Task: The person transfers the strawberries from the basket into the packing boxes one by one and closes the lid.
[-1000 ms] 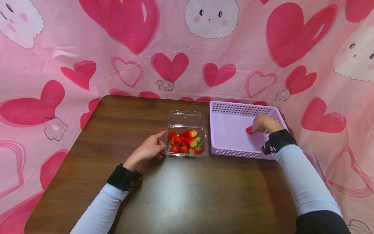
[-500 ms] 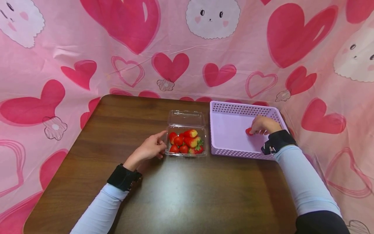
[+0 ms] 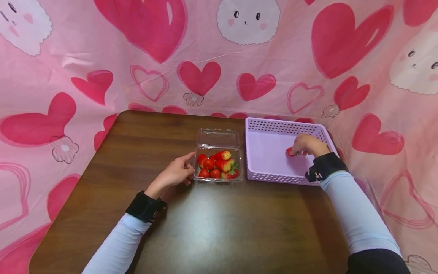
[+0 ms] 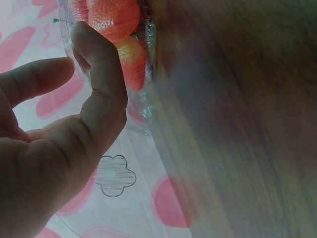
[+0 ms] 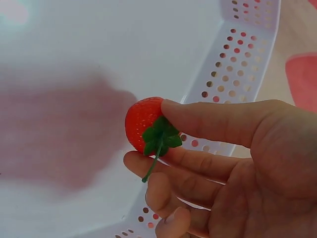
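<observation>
Red strawberry is pinched in my right hand, low inside the lilac basket. Best to ease it onto the floor, not drop it. My left hand, fingers loose, steadies the clear punnet beside it

Head view downward over table; wrist views close on hands.
</observation>
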### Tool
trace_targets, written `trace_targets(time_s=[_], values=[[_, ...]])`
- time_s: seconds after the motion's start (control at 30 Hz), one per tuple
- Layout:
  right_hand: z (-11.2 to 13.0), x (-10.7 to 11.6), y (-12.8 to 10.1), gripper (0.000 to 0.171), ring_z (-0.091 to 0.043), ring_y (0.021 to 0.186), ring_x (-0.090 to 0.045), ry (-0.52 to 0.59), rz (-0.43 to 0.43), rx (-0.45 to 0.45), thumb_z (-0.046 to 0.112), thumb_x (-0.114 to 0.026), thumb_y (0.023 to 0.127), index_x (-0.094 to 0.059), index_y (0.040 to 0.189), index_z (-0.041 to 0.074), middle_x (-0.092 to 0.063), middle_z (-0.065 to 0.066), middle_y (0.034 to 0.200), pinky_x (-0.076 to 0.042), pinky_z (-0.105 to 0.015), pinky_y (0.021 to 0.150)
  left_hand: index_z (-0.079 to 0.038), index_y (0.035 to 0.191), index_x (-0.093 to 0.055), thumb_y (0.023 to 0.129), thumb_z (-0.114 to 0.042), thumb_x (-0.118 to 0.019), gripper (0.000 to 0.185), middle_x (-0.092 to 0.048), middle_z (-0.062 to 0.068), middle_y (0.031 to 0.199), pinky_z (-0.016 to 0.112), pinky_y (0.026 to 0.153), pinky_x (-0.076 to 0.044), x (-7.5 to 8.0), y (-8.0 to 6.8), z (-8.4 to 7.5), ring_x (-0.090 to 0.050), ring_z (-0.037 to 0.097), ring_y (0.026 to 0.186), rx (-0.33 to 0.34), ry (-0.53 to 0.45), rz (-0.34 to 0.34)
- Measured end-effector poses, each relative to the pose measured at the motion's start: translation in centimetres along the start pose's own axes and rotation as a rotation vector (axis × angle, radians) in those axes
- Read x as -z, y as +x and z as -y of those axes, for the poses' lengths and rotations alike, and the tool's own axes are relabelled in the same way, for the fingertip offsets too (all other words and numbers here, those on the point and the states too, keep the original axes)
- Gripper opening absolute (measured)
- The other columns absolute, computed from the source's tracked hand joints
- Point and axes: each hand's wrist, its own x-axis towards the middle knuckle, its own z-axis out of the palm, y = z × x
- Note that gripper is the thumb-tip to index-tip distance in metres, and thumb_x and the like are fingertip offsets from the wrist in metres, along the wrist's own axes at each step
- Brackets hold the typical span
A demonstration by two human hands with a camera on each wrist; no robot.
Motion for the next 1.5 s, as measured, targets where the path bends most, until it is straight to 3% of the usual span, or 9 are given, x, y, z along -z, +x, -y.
trace_targets(time_s=[0.63,1.5], values=[[2.7,-1.4,-1.8,0.042,-0.04,0.092,-0.06,-0.056,-0.198,0.133,0.022,-0.077,0.091,-0.068,0.114,-0.011,-0.069,-0.023,0.102,-0.054,-0.056,0.089,-0.002,0.165,-0.028,0.101,0.001,-0.058,0.071,-0.06,0.016,0.085,0.039,0.068,-0.063,0.0,0.0,0.0,-0.062,0.026,0.068,0.002,-0.01,0.005],[5.4,-3.4,-3.4,0.039,-0.038,0.091,-0.061,-0.042,-0.28,0.223,0.023,-0.079,0.089,-0.071,0.111,-0.008,-0.07,-0.021,0.1,-0.055,-0.051,0.082,-0.002,0.165,-0.027,0.102,0.001,-0.057,0.07,-0.059,0.016,0.086,0.04,0.069,-0.063,0.0,0.1,0.0,-0.06,0.025,0.067,0.008,-0.023,0.011]])
